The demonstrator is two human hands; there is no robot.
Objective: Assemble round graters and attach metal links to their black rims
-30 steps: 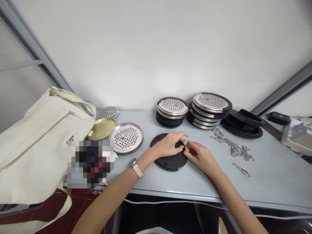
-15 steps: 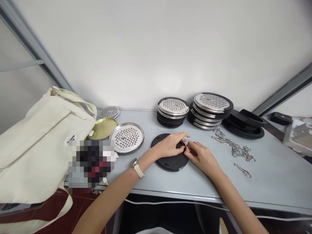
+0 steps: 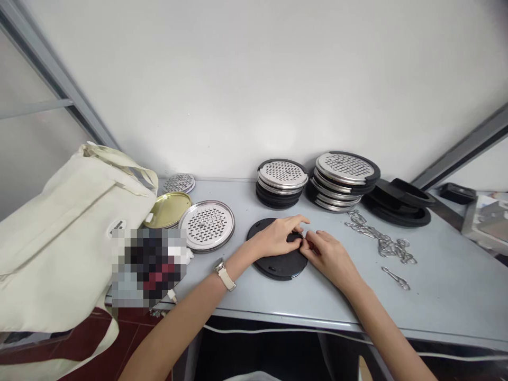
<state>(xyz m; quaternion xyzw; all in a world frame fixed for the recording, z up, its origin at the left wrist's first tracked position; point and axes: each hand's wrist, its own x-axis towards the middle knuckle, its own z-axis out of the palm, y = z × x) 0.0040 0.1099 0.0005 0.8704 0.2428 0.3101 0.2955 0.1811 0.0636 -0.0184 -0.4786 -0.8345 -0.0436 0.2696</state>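
A round black disc (image 3: 273, 264) lies flat on the grey table in front of me, with small slots near its rim. My left hand (image 3: 281, 236) reaches across the disc, its thumb and fingers bent around the right-hand rim. At that same rim my right hand (image 3: 320, 247) is closed in a pinch on a small silvery metal clip, mostly hidden by the fingers. Several loose wire clips (image 3: 387, 244) lie in a heap to the right, and a single clip (image 3: 396, 278) rests nearer the front edge.
Behind the disc stand two stacks of grater plates with black rims, a shorter stack (image 3: 281, 182) and a taller stack (image 3: 344, 182). Black holders (image 3: 397, 203) sit at the right. On the left are a grater plate (image 3: 207, 225), a gold-coloured lid (image 3: 169, 210) and a cream bag (image 3: 67, 238).
Both hands stay at the disc's right rim with almost the same grip. The whole view has shifted very slightly; nothing else has visibly moved.
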